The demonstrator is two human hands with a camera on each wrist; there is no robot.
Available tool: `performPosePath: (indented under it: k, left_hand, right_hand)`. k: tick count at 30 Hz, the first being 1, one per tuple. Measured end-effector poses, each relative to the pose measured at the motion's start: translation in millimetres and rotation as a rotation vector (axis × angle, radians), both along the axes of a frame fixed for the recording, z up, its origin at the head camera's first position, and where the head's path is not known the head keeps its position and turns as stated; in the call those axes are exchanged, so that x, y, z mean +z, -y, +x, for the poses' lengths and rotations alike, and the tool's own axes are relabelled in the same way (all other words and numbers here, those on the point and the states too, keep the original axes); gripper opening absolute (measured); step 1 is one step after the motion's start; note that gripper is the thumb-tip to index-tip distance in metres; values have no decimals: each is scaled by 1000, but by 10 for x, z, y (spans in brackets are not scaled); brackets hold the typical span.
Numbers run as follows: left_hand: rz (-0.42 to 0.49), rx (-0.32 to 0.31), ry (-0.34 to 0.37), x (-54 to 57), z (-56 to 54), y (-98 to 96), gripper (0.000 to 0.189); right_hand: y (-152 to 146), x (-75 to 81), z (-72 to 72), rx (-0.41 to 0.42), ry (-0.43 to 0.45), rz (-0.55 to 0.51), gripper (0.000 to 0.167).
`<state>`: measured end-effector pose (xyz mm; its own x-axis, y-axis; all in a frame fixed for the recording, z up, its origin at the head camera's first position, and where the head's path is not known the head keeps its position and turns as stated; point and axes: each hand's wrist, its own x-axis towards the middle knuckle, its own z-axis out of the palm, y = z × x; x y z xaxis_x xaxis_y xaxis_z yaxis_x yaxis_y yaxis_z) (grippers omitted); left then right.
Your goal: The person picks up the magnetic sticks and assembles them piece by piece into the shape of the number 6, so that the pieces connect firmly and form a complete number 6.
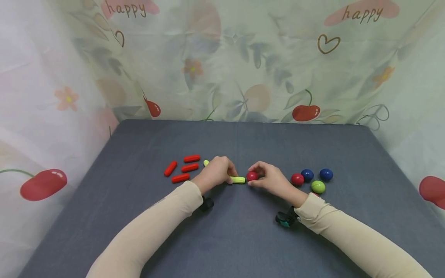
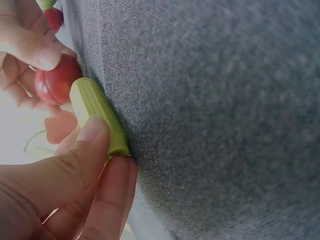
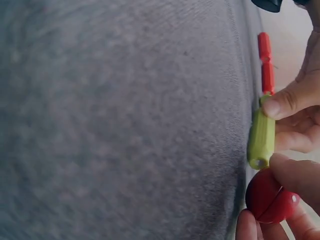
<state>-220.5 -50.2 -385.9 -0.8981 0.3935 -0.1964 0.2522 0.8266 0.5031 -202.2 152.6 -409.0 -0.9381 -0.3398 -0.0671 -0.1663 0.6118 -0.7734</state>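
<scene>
My left hand (image 1: pixel 216 172) pinches a short yellow-green ridged stick (image 1: pixel 238 180) between thumb and fingers, low over the dark cloth. At its right, my right hand (image 1: pixel 274 179) holds a glossy red ball (image 1: pixel 252 176) with a seam line, thumb on one side and fingers on the other. The stick's free end, which has a small hole in the right wrist view, points at the ball (image 3: pixel 270 197). They are very close; I cannot tell whether they touch. Another yellow-green piece (image 1: pixel 206 163) shows partly behind my left hand.
Several red sticks (image 1: pixel 189 167) lie left of my left hand. Beyond my right wrist sit a red ball (image 1: pixel 297 179), two blue balls (image 1: pixel 326 174) and a green ball (image 1: pixel 318 187); another red piece is mostly hidden by the sleeve. Patterned curtains surround the dark table (image 1: pixel 236 239).
</scene>
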Motion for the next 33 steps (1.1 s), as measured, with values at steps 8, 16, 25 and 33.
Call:
performPosePath:
  k: [8, 16, 25, 33]
  left_hand:
    - [17, 6, -5, -16, -3, 6, 18]
    - [92, 31, 34, -52, -19, 70, 17]
    - [122, 60, 96, -17, -31, 102, 16]
    - [113, 60, 94, -13, -23, 90, 15]
  right_hand:
    - [17, 1, 8, 12, 25, 13, 35]
    - [-4, 7, -34, 1, 35, 6, 35]
    - [6, 23, -56, 13, 34, -1, 32]
    - [11, 24, -59, 15, 34, 6, 32]
